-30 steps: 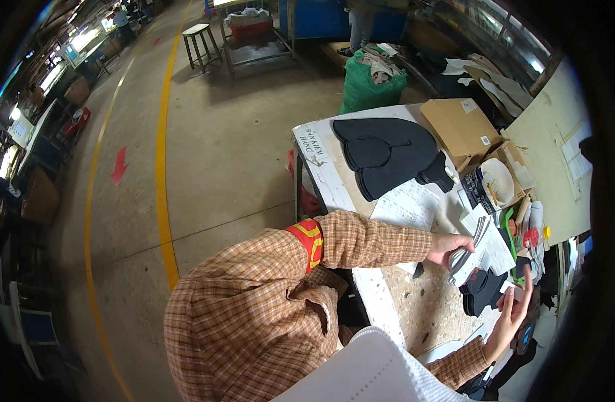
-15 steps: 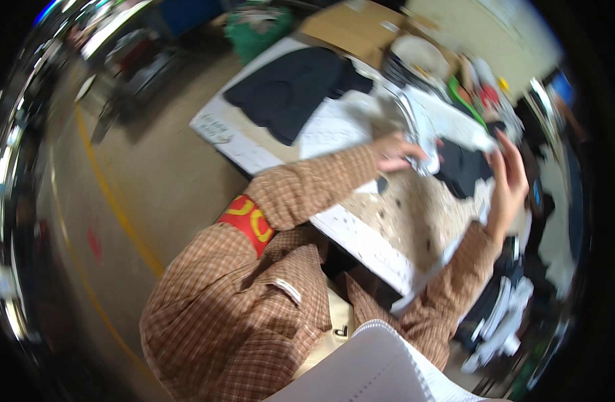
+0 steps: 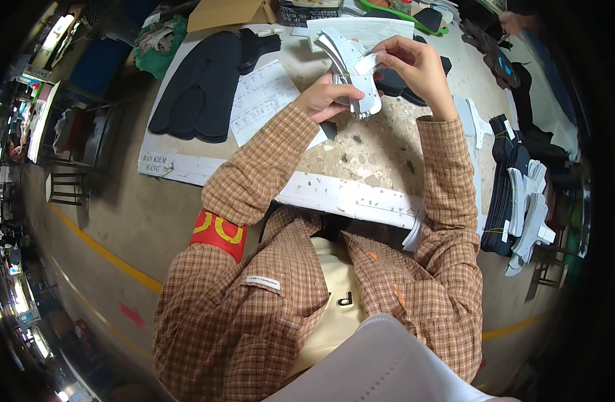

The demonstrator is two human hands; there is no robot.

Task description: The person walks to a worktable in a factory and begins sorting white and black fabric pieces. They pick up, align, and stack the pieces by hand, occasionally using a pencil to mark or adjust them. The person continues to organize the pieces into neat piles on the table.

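Above the worn, speckled table, a bundle of pale grey cut pieces is gripped by my left hand, thumb across its face and fingers beneath. A thin band appears to run around the bundle. Against its right side, my right hand pinches a small white slip between thumb and fingers. Left of my hands lies a pile of large black cut pieces, beside a handwritten sheet of paper. More black pieces lie partly hidden behind my right hand.
Tied black bundles and pale grey bundles sit to the right. A cardboard box, a green bag and a green-rimmed tray stand at the back. Another person's hand shows far right.
The view has turned and steadied. My right hand, previously apart with raised fingers, has come in to the bundle and now pinches the white slip. My left hand keeps hold of the bundle.
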